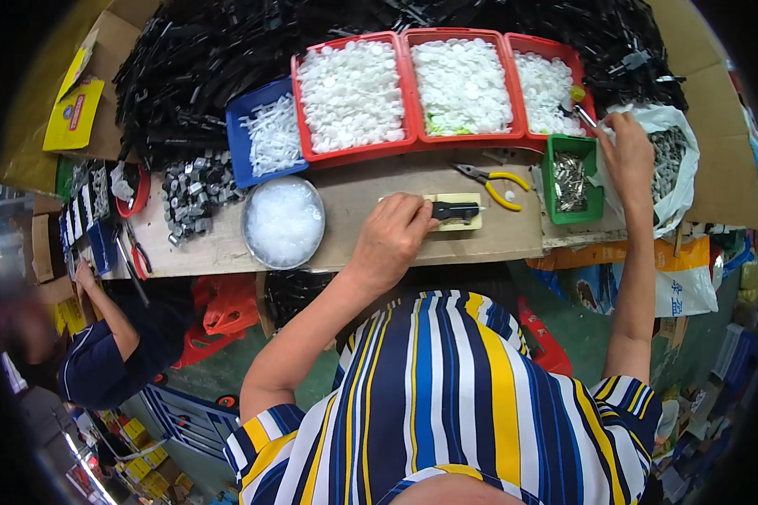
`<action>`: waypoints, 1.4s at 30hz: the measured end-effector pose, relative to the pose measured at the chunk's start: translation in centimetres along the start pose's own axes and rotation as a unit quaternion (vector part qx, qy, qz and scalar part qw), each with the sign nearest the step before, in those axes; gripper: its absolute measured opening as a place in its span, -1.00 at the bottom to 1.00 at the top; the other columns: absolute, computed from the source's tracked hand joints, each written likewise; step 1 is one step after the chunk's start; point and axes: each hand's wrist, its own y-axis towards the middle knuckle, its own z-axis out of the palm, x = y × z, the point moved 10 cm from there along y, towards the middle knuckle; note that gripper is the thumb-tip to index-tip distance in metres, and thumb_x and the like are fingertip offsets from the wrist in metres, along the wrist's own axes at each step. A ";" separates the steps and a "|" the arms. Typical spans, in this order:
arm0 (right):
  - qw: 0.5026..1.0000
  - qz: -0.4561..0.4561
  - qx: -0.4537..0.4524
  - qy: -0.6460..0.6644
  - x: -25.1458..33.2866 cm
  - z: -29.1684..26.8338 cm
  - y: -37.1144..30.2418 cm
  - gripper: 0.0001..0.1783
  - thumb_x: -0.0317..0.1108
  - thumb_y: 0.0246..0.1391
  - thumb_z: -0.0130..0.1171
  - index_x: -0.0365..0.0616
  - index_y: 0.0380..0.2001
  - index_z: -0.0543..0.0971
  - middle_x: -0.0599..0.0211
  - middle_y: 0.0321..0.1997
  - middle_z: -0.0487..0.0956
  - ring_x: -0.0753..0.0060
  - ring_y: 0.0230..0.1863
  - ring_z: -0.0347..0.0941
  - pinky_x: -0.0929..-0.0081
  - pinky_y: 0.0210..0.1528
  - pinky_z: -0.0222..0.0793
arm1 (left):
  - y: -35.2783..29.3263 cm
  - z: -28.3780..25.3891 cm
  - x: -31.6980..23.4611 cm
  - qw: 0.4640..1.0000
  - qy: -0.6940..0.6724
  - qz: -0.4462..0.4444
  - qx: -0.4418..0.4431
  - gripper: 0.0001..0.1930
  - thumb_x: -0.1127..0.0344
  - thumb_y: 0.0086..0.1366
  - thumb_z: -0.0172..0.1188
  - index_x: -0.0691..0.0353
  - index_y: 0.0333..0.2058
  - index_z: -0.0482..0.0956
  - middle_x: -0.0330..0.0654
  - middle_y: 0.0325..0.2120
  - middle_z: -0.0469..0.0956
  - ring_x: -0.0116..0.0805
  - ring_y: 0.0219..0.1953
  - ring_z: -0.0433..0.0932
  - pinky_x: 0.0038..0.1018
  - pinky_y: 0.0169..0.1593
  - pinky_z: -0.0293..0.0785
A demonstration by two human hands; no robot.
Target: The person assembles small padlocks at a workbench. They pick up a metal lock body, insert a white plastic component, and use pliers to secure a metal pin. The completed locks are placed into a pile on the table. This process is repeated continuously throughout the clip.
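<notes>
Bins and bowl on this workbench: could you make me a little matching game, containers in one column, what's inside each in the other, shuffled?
Containers:
1. blue bin
2. green bin
3. round metal bowl
4. middle red bin

Contents:
A. small silvery metal parts
B. flat white round discs
C. clear, glassy-looking small pieces
D. white stick-like plastic pieces

Pairs: 1-D, 2-A, 3-C, 4-B
</notes>
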 end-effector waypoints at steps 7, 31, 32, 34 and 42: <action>0.999 -0.028 0.036 0.016 -2.6 4.1 0.1 -0.72 -0.27 0.12 0.26 -0.24 -0.41 0.43 0.03 -0.41 0.46 -0.15 -0.32 0.47 0.01 -0.33 0.34 | 0.0 0.0 -0.3 1.000 0.027 0.013 -0.001 -0.71 0.44 0.05 0.40 0.33 -0.23 0.59 -0.11 -0.31 0.56 -0.13 -0.25 0.57 -0.27 -0.20 0.52; 0.953 -0.037 0.075 0.293 15.3 -4.3 -8.9 -0.82 -0.34 0.19 0.24 -0.18 -0.30 0.46 0.04 -0.50 0.53 -0.10 -0.49 0.47 0.10 -0.42 0.36 | -1.1 0.8 -0.2 0.997 0.067 0.036 0.007 -0.70 0.37 0.10 0.31 0.40 -0.20 0.57 -0.06 -0.28 0.54 -0.12 -0.18 0.57 -0.28 -0.10 0.52; 0.950 -0.018 0.075 0.301 15.0 -4.7 -9.1 -0.82 -0.35 0.19 0.24 -0.18 -0.28 0.46 0.05 -0.50 0.53 -0.11 -0.49 0.47 0.10 -0.42 0.36 | -1.1 0.8 -0.3 0.997 0.067 0.039 0.000 -0.71 0.38 0.10 0.31 0.41 -0.21 0.57 -0.06 -0.28 0.53 -0.13 -0.19 0.57 -0.28 -0.11 0.51; 0.962 -0.065 0.107 0.241 16.0 -2.8 -10.3 -0.83 -0.34 0.22 0.21 -0.16 -0.25 0.44 0.10 -0.51 0.54 -0.09 -0.48 0.48 0.08 -0.43 0.35 | -0.9 0.7 -0.5 0.997 0.065 0.049 -0.007 -0.72 0.38 0.10 0.31 0.41 -0.22 0.58 -0.07 -0.30 0.53 -0.13 -0.21 0.56 -0.29 -0.12 0.51; 0.960 -0.093 0.058 0.258 17.0 -5.3 -9.5 -0.80 -0.35 0.22 0.21 -0.15 -0.14 0.50 0.14 -0.41 0.59 0.02 -0.47 0.51 0.21 -0.42 0.33 | -1.3 0.8 -0.4 0.996 0.073 0.056 -0.017 -0.73 0.40 0.08 0.31 0.41 -0.24 0.58 -0.08 -0.32 0.52 -0.16 -0.24 0.55 -0.30 -0.17 0.50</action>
